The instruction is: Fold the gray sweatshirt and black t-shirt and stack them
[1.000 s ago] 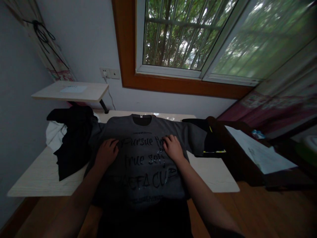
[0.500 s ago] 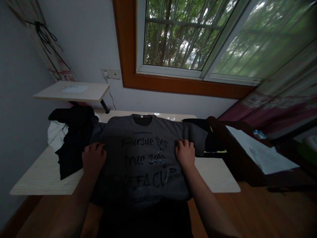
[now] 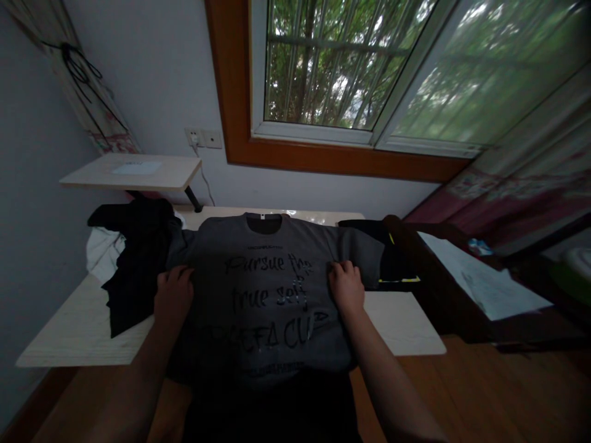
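Note:
A dark grey T-shirt (image 3: 268, 295) lies spread out face up, its collar away from me and its lower part hanging over the near table edge. Black lettering runs across its chest. My left hand (image 3: 174, 294) is closed on the shirt's left side just below the sleeve. On the opposite side my right hand (image 3: 347, 286) grips the fabric near the right sleeve, fingers curled. The fingertips are partly hidden in the cloth and in dim light.
Black and white clothes (image 3: 133, 258) are heaped on the left of the pale table (image 3: 69, 332), below a small raised shelf (image 3: 133, 169). Dark folded cloth (image 3: 392, 264) with yellow edging lies at the right. Further right, papers (image 3: 480, 277) rest on dark furniture. A window stands behind.
My left hand has shifted very slightly, and both hands keep hold of the shirt's sides. The whole view has moved a little; the shirt lies as before.

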{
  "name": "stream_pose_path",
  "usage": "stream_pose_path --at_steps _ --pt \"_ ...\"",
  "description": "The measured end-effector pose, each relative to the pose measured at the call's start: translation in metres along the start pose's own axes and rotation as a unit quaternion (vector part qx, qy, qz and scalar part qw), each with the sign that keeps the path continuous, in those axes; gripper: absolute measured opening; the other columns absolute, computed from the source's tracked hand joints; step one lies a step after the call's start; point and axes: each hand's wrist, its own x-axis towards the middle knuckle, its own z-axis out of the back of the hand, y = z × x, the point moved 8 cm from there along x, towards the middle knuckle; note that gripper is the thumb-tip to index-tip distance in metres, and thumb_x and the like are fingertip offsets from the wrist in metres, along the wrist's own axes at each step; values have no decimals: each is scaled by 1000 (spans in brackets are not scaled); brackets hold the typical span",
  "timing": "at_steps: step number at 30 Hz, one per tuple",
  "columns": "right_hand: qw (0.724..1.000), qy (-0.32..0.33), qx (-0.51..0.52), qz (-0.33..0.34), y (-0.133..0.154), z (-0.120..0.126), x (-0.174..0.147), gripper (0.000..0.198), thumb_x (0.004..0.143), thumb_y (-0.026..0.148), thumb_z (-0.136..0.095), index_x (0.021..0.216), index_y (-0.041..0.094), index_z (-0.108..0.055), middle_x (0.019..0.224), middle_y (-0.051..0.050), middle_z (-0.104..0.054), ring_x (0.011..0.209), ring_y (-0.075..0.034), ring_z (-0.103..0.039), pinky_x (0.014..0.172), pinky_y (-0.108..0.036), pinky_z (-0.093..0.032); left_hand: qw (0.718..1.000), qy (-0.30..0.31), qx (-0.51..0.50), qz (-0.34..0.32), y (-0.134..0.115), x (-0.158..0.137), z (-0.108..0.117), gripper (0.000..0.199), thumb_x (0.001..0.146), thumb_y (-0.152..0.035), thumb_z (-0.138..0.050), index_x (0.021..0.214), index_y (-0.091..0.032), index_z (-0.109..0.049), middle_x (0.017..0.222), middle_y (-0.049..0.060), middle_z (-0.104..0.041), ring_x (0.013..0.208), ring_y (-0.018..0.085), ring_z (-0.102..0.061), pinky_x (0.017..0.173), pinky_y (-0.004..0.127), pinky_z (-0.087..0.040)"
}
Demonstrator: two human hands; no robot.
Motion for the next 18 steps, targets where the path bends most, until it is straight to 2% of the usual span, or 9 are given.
stream_pose_path --at_steps 4,9,13,18 --pt "1000 24 6 4 -2 -1 -2 27 101 27 -50 123 24 -67 117 -9 -59 100 -21 -55 71 -27 -43 999 27 7 -38 3 0 -2 39 91 -16 -44 119 -20 -72 128 15 -66 117 32 -56 98 49 -45" --pt "999 44 9 18 -6 2 -15 29 100 24 -52 125 23 -65 116 -9 -59 89 -18 -61 70 -27 -43 993 73 9 -90 13 -5 -3 39 89 -13 -42 108 -19 -75 121 14 -71 124 32 -55 97 51 -43" --pt "998 53 6 32 -6 5 -30 29 99 24 -52 126 23 -64 116 -9 -60 83 -17 -63 66 -28 -42 992 81 -1 -96 25 -7 2 36 88 -14 -44 103 -22 -76 119 13 -72 121 32 -58 96 50 -45" --pt "998 52 -1 43 -2 12 -30 26 99 26 -50 118 22 -67 112 -10 -61 89 -21 -62 72 -30 -45 994 76 27 -75 24 -1 14 39 86 -17 -45 111 -23 -74 117 13 -71 107 32 -63 90 48 -48"
